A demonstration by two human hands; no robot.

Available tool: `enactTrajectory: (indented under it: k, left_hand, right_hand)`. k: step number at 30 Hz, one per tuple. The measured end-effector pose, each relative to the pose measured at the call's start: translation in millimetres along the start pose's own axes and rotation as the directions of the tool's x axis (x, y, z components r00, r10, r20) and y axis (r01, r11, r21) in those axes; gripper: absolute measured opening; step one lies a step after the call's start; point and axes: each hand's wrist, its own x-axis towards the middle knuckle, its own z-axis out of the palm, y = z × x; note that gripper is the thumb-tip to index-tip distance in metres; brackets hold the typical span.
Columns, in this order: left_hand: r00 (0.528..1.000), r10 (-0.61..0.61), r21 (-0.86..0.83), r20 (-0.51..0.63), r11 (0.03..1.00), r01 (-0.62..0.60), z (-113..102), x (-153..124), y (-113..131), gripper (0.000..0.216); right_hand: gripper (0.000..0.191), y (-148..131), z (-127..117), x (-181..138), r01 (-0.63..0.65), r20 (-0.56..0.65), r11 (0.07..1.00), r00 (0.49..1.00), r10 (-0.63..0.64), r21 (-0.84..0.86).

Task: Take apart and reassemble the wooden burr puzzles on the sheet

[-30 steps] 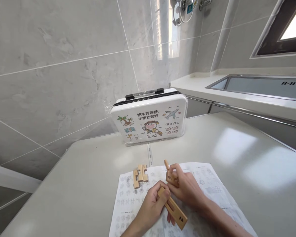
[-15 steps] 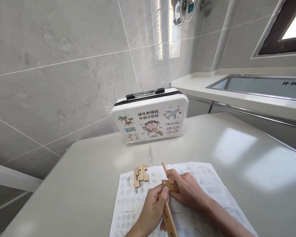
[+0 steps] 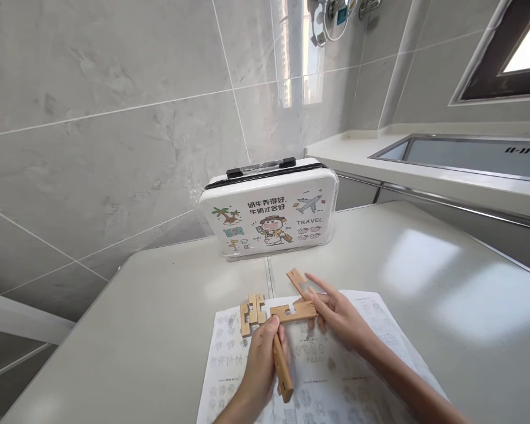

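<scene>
My left hand [image 3: 261,352] is closed around notched wooden puzzle sticks above the printed sheet. One wooden stick [image 3: 283,372] slants down toward me from its fingers, with a dark mark on its end. Crosswise in front of the thumb lies a notched wooden bar [image 3: 294,312], its right end reaching my right hand [image 3: 339,318]. Between my right fingers, another notched stick [image 3: 297,279] points up and left. How the pieces touch behind the fingers is hidden. Left of the hands, several notched wooden blocks [image 3: 253,308] lie side by side on the sheet's top edge.
The printed paper sheet [image 3: 229,388] with small diagrams lies on the pale table [image 3: 159,318]. A white plastic-wrapped case [image 3: 287,235] with cartoon prints stands behind it against the grey tiled wall. To the right is a counter with a sink [image 3: 459,154].
The hands have moved apart, the left one leftward and the right one slightly right. The wooden pieces between them have spread, and the right hand's stick now reaches farther up and shows its face.
</scene>
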Motion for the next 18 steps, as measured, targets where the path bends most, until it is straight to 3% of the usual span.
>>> enactTrajectory:
  k: [5,10,14,18]
  left_hand:
    - [0.996,-0.081,-0.062,0.025,0.995,0.082,7,-3,12,0.054]
    - [0.993,-0.089,-0.057,0.071,0.994,0.094,10,-5,16,0.053]
    - [0.994,-0.073,-0.029,0.079,0.997,0.075,7,-3,10,0.054]
    - [0.997,-0.001,0.051,0.08,0.999,-0.003,2,-1,1,0.055]
  right_hand:
    - [0.044,-3,-3,0,-0.111,0.149,0.964,0.986,0.076,0.241]
    - [0.046,1,-5,-1,-0.215,0.252,0.886,0.961,0.116,0.41]
    - [0.05,5,-7,-2,-0.285,0.314,0.862,0.936,0.157,0.419]
    - [0.048,4,-8,-2,-0.265,0.334,0.883,0.933,0.134,0.386]
